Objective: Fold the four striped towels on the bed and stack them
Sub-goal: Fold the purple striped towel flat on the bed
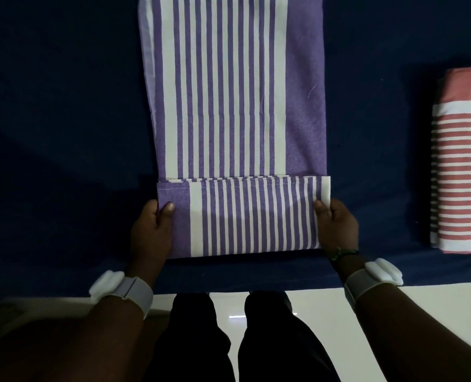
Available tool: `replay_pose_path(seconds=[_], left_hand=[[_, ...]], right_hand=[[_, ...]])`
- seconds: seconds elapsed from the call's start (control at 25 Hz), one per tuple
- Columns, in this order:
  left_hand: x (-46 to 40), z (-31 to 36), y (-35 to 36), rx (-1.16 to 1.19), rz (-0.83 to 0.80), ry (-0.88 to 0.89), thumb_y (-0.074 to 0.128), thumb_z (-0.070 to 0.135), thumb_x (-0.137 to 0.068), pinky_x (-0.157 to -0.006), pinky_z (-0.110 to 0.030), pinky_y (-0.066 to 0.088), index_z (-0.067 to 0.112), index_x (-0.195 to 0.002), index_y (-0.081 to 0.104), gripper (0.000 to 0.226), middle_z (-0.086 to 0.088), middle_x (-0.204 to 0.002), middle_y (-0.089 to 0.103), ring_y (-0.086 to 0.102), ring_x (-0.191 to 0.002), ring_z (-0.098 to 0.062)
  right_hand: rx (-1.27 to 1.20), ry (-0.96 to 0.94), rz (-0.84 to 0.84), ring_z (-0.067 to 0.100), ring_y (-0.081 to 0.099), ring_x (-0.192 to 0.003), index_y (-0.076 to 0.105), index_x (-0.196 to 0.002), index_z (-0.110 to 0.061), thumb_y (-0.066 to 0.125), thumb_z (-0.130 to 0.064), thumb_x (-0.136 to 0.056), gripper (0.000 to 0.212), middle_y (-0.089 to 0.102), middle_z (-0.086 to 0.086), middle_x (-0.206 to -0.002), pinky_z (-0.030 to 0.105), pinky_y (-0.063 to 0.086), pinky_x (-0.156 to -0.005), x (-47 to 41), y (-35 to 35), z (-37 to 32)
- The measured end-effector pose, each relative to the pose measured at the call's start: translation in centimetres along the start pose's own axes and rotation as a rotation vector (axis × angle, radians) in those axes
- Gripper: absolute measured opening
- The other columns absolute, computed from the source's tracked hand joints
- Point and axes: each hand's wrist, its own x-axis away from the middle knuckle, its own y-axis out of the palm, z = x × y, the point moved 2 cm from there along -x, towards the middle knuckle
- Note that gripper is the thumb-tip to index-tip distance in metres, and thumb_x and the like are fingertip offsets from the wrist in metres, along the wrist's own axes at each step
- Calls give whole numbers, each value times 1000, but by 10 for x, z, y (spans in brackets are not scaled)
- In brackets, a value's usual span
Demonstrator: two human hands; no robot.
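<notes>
The left hand (151, 230) pinches the near flap of the purple striped towel (229, 106) at seven o'clock; the right hand (336, 227) pinches it at five. The towel lies mid-bed (49, 133), midway through folding. Next, probably carry the flap toward twelve. A folded red striped towel (463, 161) waits at three o'clock.

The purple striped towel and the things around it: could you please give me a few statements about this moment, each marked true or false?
1. Both hands grip the purple striped towel, left hand and right hand at opposite side edges of its near flap. True.
2. The towel's near end is folded up over the rest. True.
3. The red striped towel lies on top of the purple one. False: it lies apart, folded, to the right on the blue bedsheet.
4. The purple towel's stripes run crosswise, side to side. False: they run away from the person.
5. Each wrist bears a band. True.
</notes>
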Motion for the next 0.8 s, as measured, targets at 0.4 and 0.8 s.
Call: replay_pose_path(seconds=[0.4,0.8], left_hand=[[-15,11,25,-728,62,396,37,54,-101,-122,-61,16,23,-164,8,76,-12,-171,3,6,-157,-34],[-13,0,37,-962,-96,851,34,55,-102,-122,-62,18,14,-163,19,75,-15,-171,6,4,-158,-33]], right_hand=[[735,-856,-183,30,-3,-157,11,-163,-19,38,-70,-96,88,-5,11,-170,57,11,-125,27,92,-44],[860,-881,-198,29,-3,-157,4,-162,-12,32,-80,-92,101,-3,13,-170,56,11,-125,20,66,-12]])
